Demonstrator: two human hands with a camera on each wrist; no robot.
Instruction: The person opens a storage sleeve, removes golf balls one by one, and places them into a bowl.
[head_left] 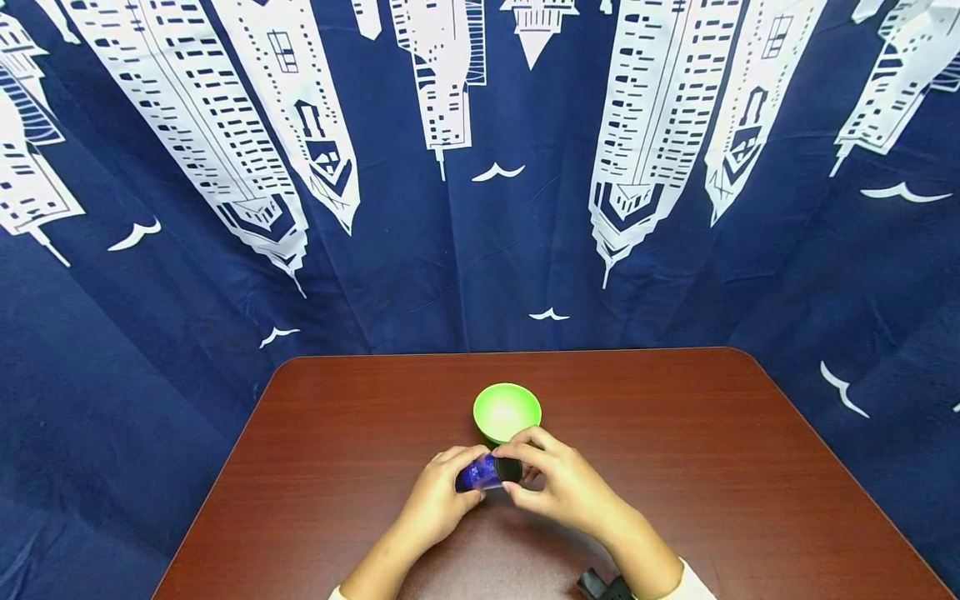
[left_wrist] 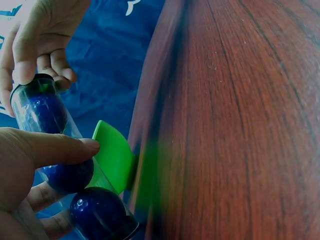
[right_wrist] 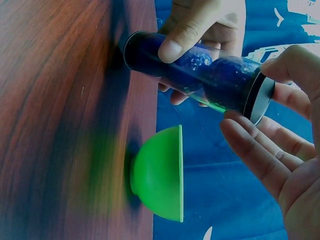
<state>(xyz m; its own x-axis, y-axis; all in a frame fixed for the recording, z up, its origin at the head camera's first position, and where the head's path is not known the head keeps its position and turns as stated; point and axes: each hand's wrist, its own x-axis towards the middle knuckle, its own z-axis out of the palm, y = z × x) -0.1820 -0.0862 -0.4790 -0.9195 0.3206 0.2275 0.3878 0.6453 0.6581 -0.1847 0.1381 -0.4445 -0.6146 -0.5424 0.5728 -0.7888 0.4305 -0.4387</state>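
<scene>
My left hand [head_left: 435, 500] grips a clear tube [right_wrist: 232, 82] around its middle, thumb on one side and fingers on the other. Inside it sit three dark blue dimpled balls [left_wrist: 97, 212] in a row. Both ends of the tube carry black caps. At one end, my right hand [head_left: 562, 483] pinches the black cap [right_wrist: 260, 97] between thumb and fingers; the cap sits on the tube. The tube is held above the table, tilted in the wrist views. Just beyond it stands an upright green bowl [head_left: 507, 410].
The brown wooden table [head_left: 337, 417] has rounded far corners. Behind it hangs a dark blue cloth [head_left: 510, 250] printed with white buildings and birds. A small black object [head_left: 600, 586] shows by the right forearm at the near edge.
</scene>
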